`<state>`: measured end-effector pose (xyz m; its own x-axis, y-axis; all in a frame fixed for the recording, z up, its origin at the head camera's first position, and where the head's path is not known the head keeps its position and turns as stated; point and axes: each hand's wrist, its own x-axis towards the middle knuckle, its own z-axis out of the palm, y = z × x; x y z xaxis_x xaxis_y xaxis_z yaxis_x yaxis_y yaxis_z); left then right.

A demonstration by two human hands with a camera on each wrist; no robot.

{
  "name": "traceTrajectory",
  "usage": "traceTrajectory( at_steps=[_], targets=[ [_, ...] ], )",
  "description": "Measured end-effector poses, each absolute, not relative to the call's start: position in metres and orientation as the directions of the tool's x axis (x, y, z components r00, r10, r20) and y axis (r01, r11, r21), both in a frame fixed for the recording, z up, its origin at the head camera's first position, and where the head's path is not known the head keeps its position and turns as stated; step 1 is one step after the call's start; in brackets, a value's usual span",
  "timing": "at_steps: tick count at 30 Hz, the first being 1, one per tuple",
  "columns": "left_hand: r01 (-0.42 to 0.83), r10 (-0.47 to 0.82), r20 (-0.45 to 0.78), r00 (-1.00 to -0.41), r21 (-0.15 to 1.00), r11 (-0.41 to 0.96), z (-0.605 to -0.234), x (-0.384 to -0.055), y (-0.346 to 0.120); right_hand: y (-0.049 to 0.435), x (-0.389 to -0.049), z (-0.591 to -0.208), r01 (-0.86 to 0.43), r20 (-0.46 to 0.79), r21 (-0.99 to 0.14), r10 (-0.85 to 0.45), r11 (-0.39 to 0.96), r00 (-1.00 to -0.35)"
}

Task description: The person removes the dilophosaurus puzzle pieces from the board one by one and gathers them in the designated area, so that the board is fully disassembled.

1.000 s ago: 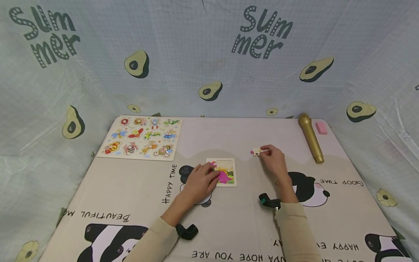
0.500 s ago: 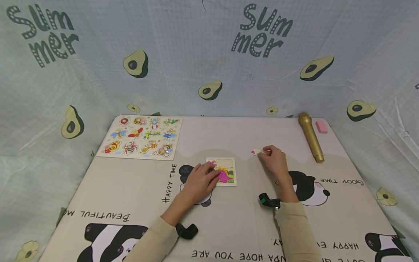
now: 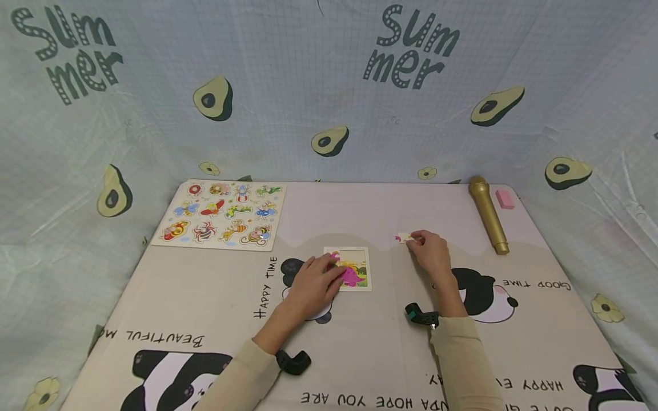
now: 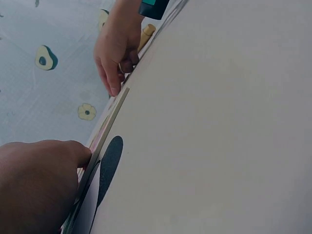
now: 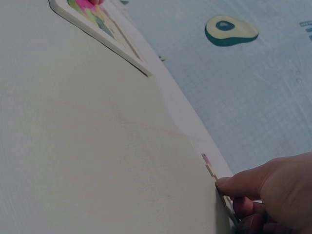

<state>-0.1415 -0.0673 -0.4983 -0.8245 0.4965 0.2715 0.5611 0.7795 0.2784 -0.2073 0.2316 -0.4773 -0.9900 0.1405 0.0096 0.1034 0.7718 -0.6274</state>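
My left hand point(image 3: 315, 287) lies over the left side of a small framed jigsaw puzzle point(image 3: 370, 279), its fingers resting on the picture. A pink dinosaur point(image 3: 353, 278) and green scenery show beside the fingers; bare wood fills the upper part of the frame. In the left wrist view the thumb point(image 4: 80, 153) touches the frame's edge. To the right, my right hand point(image 3: 432, 254) pinches a small pale puzzle piece point(image 3: 402, 238) with pink marks between thumb and fingers. From the right wrist that piece point(image 5: 209, 168) appears almost edge-on, close to the tabletop, partly hidden by the fingers.
A larger board point(image 3: 216, 217) with colourful insect pictures lies at the back left. Back right, a gold microphone point(image 3: 488, 217) lies next to a pink block point(image 3: 505, 200). A printed cloth wall point(image 3: 288, 68) rises behind the table point(image 3: 370, 342).
My right hand has shifted the pinched puzzle piece very slightly and altered its tilt. My left hand has stayed in place on the framed puzzle.
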Motion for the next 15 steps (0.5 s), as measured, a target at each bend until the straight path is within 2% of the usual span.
traceTrajectory(
  at_steps=[15],
  targets=[
    [0.571,0.502,0.284,-0.817,0.274,0.774,-0.4999,-0.1419,-0.0683,0.2298,-0.2081,-0.4741,0.079,0.033,-0.651,0.132,0.755,-0.991]
  ],
)
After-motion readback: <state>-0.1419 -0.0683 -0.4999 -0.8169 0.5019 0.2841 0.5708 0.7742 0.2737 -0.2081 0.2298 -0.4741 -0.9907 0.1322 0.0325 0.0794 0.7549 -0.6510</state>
